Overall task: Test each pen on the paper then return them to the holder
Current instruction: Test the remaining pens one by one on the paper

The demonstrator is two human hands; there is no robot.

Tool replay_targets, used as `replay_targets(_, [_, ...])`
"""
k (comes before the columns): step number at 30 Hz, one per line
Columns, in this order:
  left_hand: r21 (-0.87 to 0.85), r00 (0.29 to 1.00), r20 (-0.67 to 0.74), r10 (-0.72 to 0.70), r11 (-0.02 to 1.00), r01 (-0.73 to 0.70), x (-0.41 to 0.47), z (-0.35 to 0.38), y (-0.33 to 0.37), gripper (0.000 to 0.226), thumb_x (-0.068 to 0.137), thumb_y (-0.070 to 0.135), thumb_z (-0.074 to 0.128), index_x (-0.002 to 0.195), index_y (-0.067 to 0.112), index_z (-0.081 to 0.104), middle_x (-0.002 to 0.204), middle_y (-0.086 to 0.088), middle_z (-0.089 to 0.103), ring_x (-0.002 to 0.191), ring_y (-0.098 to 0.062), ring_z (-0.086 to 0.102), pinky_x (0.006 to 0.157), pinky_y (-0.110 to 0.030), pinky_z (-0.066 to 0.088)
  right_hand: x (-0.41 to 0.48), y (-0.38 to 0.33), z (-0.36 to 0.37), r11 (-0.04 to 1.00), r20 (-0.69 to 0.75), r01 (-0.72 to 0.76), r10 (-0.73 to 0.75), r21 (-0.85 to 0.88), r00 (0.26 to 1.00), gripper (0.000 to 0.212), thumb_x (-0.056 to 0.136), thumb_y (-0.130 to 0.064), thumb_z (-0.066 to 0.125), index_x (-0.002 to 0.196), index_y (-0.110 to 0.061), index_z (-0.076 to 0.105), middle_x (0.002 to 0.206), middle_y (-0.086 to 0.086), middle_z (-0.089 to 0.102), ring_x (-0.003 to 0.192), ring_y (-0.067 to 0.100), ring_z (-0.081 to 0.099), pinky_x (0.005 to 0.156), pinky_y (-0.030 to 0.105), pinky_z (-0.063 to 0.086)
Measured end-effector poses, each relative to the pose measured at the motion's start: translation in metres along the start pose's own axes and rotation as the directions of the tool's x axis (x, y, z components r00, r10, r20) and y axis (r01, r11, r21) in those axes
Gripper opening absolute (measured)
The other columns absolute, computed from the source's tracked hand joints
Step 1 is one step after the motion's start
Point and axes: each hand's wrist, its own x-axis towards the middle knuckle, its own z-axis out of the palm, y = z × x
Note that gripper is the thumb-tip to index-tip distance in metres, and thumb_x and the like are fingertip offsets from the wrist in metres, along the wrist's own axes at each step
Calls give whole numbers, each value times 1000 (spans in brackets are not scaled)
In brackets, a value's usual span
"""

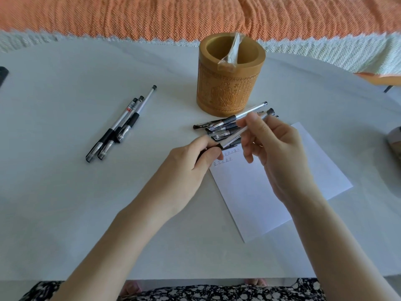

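Both hands hold one black-and-clear pen (pixel 239 133) above the top left corner of the white paper (pixel 280 181). My left hand (pixel 193 161) pinches its capped tip end. My right hand (pixel 275 148) grips the barrel further up. Small pen marks (pixel 223 160) show on the paper near my left fingers. A pile of several pens (pixel 225 124) lies just behind the hands, at the foot of the carved wooden holder (pixel 230 83). Three more pens (pixel 121 127) lie together to the left on the white table (pixel 65 192).
A clear plastic-wrapped item (pixel 231 53) sticks out of the holder. An orange woven cloth (pixel 152 16) with a white edge runs behind the table. A dark object (pixel 3 74) sits at the far left edge and a round object (pixel 395 142) at the far right.
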Motion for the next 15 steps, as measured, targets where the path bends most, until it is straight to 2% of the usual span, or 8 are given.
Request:
replay_targets(3, [21,997,-67,47,999,-46,0,3,2,18,94,32,46,84,23,57,59,1,43,56,-17,41,53,-27,31,0,-2,-1,999,-4,-11,12,48,1000,23,96,-19,51,84,-5,65,61,5,54,50,15,47,47,23,39])
replay_targets(5, [32,994,-90,60,998,-58,0,5,3,18,94,32,46,83,24,57,60,3,44,60,-19,44,53,-26,31,0,-3,-1,998,4,-7,7,58,1000,23,96,-20,51,83,-7,65,60,4,55,49,15,46,47,22,39])
replay_targets(9, [25,992,-105,63,998,-61,1,7,4,21,95,33,46,80,23,58,61,-7,44,62,-24,45,56,-32,33,-1,-3,-3,998,21,-17,16,65,1000,23,95,-21,51,84,-7,65,59,2,55,49,15,47,47,23,39])
replay_targets(15, [-7,994,-84,74,997,-75,2,9,3,27,95,39,43,78,24,58,55,0,37,50,-12,34,49,-25,26,-1,-5,-6,997,42,-31,28,65,999,24,96,-22,49,84,-6,63,60,3,55,50,15,46,48,23,39])
